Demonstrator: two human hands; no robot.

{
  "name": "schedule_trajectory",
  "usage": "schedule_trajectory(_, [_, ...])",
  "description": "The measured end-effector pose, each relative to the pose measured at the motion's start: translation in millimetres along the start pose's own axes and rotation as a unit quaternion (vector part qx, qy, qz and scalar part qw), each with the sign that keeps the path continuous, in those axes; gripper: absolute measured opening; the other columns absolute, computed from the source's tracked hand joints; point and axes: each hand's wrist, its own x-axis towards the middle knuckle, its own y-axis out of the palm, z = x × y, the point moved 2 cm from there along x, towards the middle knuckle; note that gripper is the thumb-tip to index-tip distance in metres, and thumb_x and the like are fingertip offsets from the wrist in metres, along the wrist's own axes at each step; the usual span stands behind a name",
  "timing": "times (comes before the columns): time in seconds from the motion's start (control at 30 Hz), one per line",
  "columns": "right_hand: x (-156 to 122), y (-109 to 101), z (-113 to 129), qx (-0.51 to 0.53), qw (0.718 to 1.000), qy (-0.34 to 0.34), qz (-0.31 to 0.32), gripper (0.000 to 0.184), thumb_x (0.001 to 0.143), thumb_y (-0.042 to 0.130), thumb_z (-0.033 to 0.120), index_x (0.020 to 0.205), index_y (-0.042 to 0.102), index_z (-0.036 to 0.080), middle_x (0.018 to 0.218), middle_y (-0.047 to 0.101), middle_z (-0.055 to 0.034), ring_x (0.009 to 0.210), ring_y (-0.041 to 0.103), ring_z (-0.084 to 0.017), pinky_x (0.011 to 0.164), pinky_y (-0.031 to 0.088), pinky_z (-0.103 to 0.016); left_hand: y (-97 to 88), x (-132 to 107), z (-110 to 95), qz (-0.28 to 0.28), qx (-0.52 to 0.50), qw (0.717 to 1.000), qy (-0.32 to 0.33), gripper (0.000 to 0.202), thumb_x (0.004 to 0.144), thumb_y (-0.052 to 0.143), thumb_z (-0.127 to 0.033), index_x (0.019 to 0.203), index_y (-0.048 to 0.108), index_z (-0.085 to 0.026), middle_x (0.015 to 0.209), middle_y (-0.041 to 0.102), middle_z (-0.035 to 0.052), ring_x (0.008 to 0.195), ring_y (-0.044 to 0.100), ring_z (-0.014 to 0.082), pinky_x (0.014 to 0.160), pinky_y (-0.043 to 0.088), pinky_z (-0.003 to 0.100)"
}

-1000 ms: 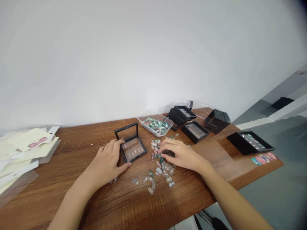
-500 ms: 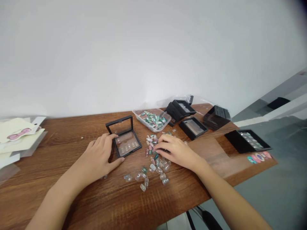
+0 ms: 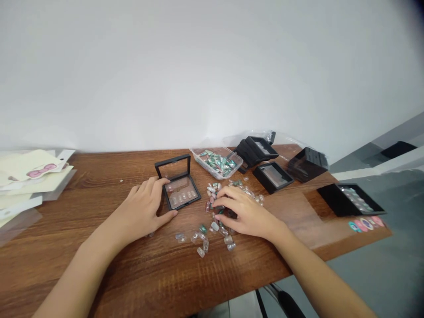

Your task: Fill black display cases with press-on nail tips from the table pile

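My left hand (image 3: pixel 145 203) holds the left side of a black-framed display box (image 3: pixel 182 205), its fingers at the back corner and its thumb at the front corner. The box's windowed lid stands up, and a row of pale press-on nails lies inside. Over a heap of loose press-on nails (image 3: pixel 213 189) is my right hand (image 3: pixel 245 210), palm down, fingers and thumb apart among the nails. Its fingertips touch the heap, and no nail shows held between them. Several clear nails (image 3: pixel 200 240) are scattered nearer to me.
Behind the heap stands a clear plastic tub (image 3: pixel 217 173) of green nails. Black boxes (image 3: pixel 273 177) lie to its right, some stacked. A filled black box (image 3: pixel 351 201) sits by the right table edge near round stickers (image 3: pixel 366 224). Cards (image 3: pixel 36 176) are piled at far left.
The view has shifted, so things appear further right. My right hand's fingers have spread from close together to apart over the heap. My left hand keeps its place on the box.
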Motion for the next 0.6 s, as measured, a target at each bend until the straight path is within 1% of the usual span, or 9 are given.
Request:
schedule_trajectory(0.13, [3, 8, -4, -0.023, 0.999, 0.031, -0.025, 0.023, 0.093, 0.062, 0.027, 0.116, 0.064, 0.023, 0.107, 0.062, -0.0092, 0.101, 0.059, -0.024, 0.089, 0.049, -0.040, -0.5, 0, -1, -0.001, -0.001, 1.000, 0.002, 0.067, 0.087, 0.053, -0.062, 0.133, 0.039, -0.016, 0.129, 0.053, 0.0156, 0.117, 0.053, 0.0349, 0.097, 0.041, 0.049])
schedule_trajectory(0.2, [6, 12, -5, -0.033, 0.998, 0.044, -0.037, 0.022, 0.093, 0.063, 0.028, 0.114, 0.065, 0.021, 0.106, 0.063, -0.0093, 0.100, 0.059, -0.025, 0.088, 0.048, -0.040, -0.9, 0, -1, 0.001, 0.001, 1.000, 0.002, 0.068, 0.087, 0.053, -0.063, 0.133, 0.039, -0.015, 0.128, 0.053, 0.0155, 0.116, 0.053, 0.0347, 0.097, 0.041, 0.049])
schedule_trajectory(0.33, [10, 19, -6, -0.045, 0.996, 0.064, -0.035, 0.017, 0.093, 0.064, 0.030, 0.106, 0.068, 0.020, 0.097, 0.064, -0.0080, 0.094, 0.061, -0.023, 0.084, 0.048, -0.038, -2.1, 0, -2, 0.002, 0.001, 1.000, -0.001, 0.067, 0.086, 0.053, -0.062, 0.133, 0.039, -0.015, 0.129, 0.053, 0.0154, 0.116, 0.053, 0.0344, 0.097, 0.041, 0.048])
schedule_trajectory(0.5, [10, 19, -8, -0.028, 0.997, 0.060, -0.032, 0.010, 0.094, 0.063, 0.026, 0.097, 0.069, 0.020, 0.093, 0.065, -0.0058, 0.092, 0.061, -0.021, 0.081, 0.047, -0.035, -2.9, 0, -3, 0.003, 0.001, 1.000, -0.005, 0.066, 0.086, 0.052, -0.061, 0.133, 0.040, -0.016, 0.130, 0.053, 0.0159, 0.117, 0.053, 0.0346, 0.097, 0.041, 0.048])
schedule_trajectory(0.6, [9, 15, -9, -0.021, 0.998, 0.049, -0.042, 0.011, 0.095, 0.059, 0.024, 0.098, 0.070, 0.021, 0.094, 0.066, -0.0059, 0.092, 0.061, -0.021, 0.082, 0.048, -0.035, -3.2, 0, -4, -0.002, -0.001, 1.000, -0.004, 0.066, 0.086, 0.052, -0.061, 0.132, 0.040, -0.016, 0.130, 0.053, 0.0167, 0.118, 0.053, 0.0353, 0.097, 0.040, 0.049])
